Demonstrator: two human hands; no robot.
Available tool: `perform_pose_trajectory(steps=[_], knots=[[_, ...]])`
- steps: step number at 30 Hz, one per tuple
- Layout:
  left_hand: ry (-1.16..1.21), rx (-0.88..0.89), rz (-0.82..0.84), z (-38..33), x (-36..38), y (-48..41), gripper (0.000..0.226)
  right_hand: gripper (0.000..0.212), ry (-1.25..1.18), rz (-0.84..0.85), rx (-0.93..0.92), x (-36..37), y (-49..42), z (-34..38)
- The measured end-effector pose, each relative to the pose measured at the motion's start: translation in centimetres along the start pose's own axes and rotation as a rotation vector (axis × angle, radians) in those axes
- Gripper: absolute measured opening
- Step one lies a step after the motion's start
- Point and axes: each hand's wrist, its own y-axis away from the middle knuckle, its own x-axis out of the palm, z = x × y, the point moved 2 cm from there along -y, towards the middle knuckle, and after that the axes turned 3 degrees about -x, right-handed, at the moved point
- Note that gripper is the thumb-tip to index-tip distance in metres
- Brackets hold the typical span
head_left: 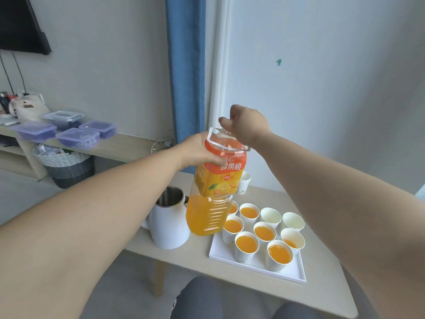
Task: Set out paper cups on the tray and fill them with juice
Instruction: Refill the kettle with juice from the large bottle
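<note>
A large orange juice bottle (213, 199), about half full, is held upright above the table, just left of the white tray (296, 272). My left hand (195, 150) grips its upper part by the label. My right hand (246, 125) curls over the bottle's top beside the white carry handle and hides the cap. Several paper cups stand on the tray. Most hold juice, such as the front cup (246, 244). Two back-right cups (270, 214) (293, 221) look empty, and one right cup (292, 238) holds only a little.
A white kettle (169, 224) with an open top stands left of the tray, close under the bottle. A short stack of spare cups (244, 183) sits behind the bottle by the wall. The beige table (322, 295) ends near my knees. A shelf with plastic boxes (78, 135) is far left.
</note>
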Motion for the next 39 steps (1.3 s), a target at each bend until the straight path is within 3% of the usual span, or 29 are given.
perform_pose_trajectory(steps=[5, 10, 14, 17, 19, 22, 26, 31, 34, 37, 39], knots=[[0.007, 0.013, 0.078, 0.1, 0.4, 2.3, 0.063, 0.027, -0.066, 0.045, -0.094, -0.3, 2.7, 0.3], [0.015, 0.022, 0.218, 0.3, -0.1, 4.5, 0.056, 0.023, -0.132, 0.144, -0.285, -0.6, 5.0, 0.6], [-0.053, -0.014, 0.207, 0.6, 0.8, 5.2, 0.070, 0.028, 0.131, 0.166, -0.274, -0.5, 5.9, 0.7], [-0.089, -0.055, 0.171, 1.0, 1.6, 5.4, 0.076, 0.060, 0.484, 0.243, -0.082, 0.3, 5.8, 1.2], [-0.110, -0.075, 0.159, 1.5, 1.8, 5.6, 0.068, 0.073, 0.592, 0.266, -0.014, 0.8, 5.8, 1.5], [-0.093, -0.078, 0.160, 2.3, 1.6, 6.1, 0.058, 0.067, 0.514, 0.273, -0.065, 1.7, 5.8, 1.5], [-0.048, -0.066, 0.222, 3.0, 1.0, 7.0, 0.064, 0.050, 0.232, 0.327, -0.249, 2.3, 6.6, 0.9], [-0.072, -0.082, 0.225, 3.5, 0.6, 7.3, 0.055, 0.041, 0.180, 0.383, -0.378, 2.6, 7.1, 0.6], [-0.089, -0.099, 0.191, 3.8, 0.8, 7.4, 0.058, 0.042, 0.114, 0.393, -0.354, 3.0, 7.3, 0.6], [-0.141, -0.119, 0.150, 4.0, 1.1, 7.5, 0.059, 0.044, 0.232, 0.390, -0.272, 3.4, 7.4, 1.1], [-0.171, -0.116, 0.129, 4.0, 1.5, 7.5, 0.056, 0.065, 0.444, 0.390, -0.181, 3.5, 7.0, 1.8]])
